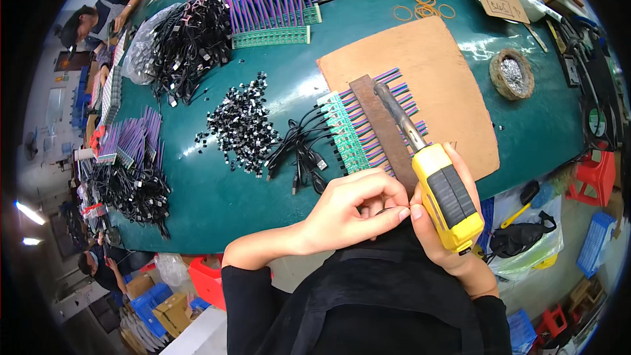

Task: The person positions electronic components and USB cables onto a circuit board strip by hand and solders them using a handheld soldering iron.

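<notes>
My right hand (448,255) is wrapped round the yellow and black handle of a soldering gun (444,190). Its dark metal tip reaches over a brown flat bar (381,128). My left hand (351,209) is closed in a pinch on what looks like a thin wire (386,210), its fingertips close to my right thumb. Beneath the bar lie purple and black wires (402,102), joined to a strip of green circuit boards (347,135). Black USB cables (303,154) lie at the strip's left edge. All this rests on or beside a tan board (453,92).
Small black and silver connectors (243,125) are heaped on the green table (197,213). Black cables (190,39) and wired board strips (269,6) are piled farther back. A round bowl (512,75) with silvery bits stands right, rubber bands (427,3) behind. Co-workers (105,13) sit left.
</notes>
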Motion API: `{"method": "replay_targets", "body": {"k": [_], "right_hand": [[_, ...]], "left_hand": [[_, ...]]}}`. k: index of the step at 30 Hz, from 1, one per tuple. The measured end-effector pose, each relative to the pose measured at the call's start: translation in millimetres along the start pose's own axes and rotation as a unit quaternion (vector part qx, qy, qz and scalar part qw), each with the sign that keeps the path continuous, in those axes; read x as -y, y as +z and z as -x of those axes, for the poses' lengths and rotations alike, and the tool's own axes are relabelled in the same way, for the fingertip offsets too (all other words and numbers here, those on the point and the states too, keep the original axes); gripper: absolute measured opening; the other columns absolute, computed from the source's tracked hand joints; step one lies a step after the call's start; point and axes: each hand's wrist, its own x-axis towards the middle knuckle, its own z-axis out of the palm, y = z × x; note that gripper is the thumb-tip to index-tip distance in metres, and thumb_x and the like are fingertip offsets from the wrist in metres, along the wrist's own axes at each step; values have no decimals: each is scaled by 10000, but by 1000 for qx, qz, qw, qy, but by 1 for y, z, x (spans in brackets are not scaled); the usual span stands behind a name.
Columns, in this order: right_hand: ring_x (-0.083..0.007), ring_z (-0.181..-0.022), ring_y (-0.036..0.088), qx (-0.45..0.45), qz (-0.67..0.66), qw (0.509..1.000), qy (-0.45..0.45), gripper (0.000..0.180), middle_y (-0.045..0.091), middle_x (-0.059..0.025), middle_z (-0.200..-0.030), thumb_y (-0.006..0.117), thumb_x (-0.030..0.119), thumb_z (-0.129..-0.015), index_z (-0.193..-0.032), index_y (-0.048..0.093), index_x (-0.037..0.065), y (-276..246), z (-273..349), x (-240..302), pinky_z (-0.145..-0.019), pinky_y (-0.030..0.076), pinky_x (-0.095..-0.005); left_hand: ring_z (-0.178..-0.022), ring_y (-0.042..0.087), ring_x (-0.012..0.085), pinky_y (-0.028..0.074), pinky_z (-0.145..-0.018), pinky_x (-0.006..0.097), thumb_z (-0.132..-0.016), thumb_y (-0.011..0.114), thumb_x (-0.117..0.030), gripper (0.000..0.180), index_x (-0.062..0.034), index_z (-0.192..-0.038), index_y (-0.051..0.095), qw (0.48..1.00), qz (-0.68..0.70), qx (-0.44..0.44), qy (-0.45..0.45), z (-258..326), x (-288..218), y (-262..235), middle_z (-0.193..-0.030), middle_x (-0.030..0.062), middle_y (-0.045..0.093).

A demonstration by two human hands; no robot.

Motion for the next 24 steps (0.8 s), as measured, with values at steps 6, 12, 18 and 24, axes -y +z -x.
{"method": "replay_targets", "body": {"k": [6, 12, 18, 24], "right_hand": [[-131, -810, 603, 61, -38, 997, 27, 644, 611, -119, -991, 631, 0, -794, -1354, 327, -93, 4, 1, -2, -776, 475, -254], [-110, -705, 553, 37, -172, 970, 166, 726, 570, -74, -838, 608, 27, -793, -1411, 230, -24, -8, 7, 1, -611, 486, -221], [-133, -671, 552, 51, -205, 940, 269, 753, 549, -89, -811, 591, 44, -785, -1427, 198, -3, -13, 18, 2, -567, 488, -230], [-123, -671, 564, 55, -237, 932, 267, 670, 578, -106, -828, 573, -72, -795, -1394, 280, -13, -13, 21, 0, -577, 499, -235]], "left_hand": [[-645, 447, 17, 346, -546, 172, -833, 633, -46, 48, -39, -852, 589, 996, -31, -60, 56, 7, 11, -3, -833, -22, 535], [-599, 462, 56, 385, -548, 203, -781, 659, -57, 76, -20, -813, 600, 913, -320, -247, 58, -15, 31, -50, -705, 6, 526], [-578, 494, 96, 420, -530, 234, -778, 666, -73, 89, -21, -814, 603, 884, -375, -273, 68, -21, 49, -57, -701, 32, 549], [-567, 569, 173, 466, -515, 304, -769, 660, -105, 105, -55, -804, 575, 865, -399, -286, 99, -22, 50, -56, -699, 54, 560]]}}
